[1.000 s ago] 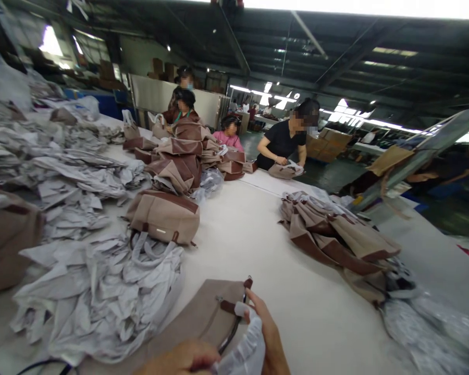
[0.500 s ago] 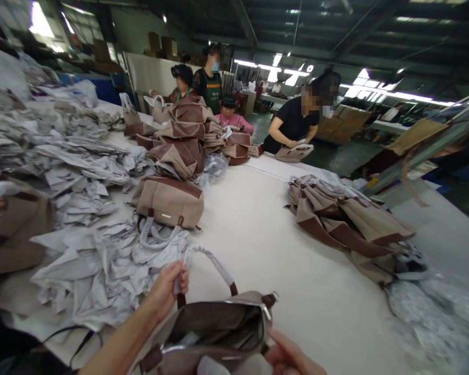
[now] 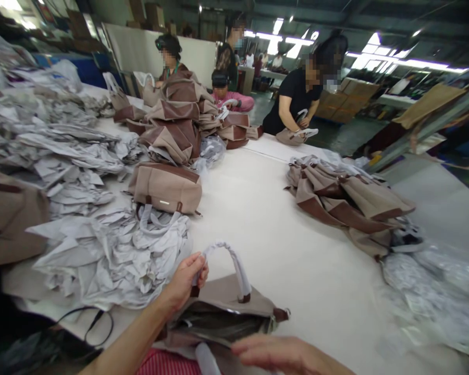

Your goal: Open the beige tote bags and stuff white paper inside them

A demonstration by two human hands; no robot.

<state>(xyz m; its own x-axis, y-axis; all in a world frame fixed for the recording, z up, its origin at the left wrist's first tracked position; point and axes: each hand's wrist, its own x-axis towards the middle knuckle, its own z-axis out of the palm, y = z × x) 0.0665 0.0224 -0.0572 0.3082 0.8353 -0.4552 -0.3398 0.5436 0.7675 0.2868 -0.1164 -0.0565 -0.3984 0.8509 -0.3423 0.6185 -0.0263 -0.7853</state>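
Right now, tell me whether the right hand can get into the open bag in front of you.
Probably yes. The left hand holds the wrapped handle up, the bag mouth gapes, and the right hand hovers just beside it with nothing between.

Two bare hands show at the near edge: one left hand (image 3: 185, 278) and one right hand (image 3: 281, 354). One open beige fabric handbag with brown trim (image 3: 226, 312) lies between them. One closed beige handbag (image 3: 164, 187) stands alone mid-table. Two heaps of the same bags are visible, one far pile (image 3: 180, 122) and one right-hand pile (image 3: 344, 200). Four other people (image 3: 293, 99) are in view beyond.
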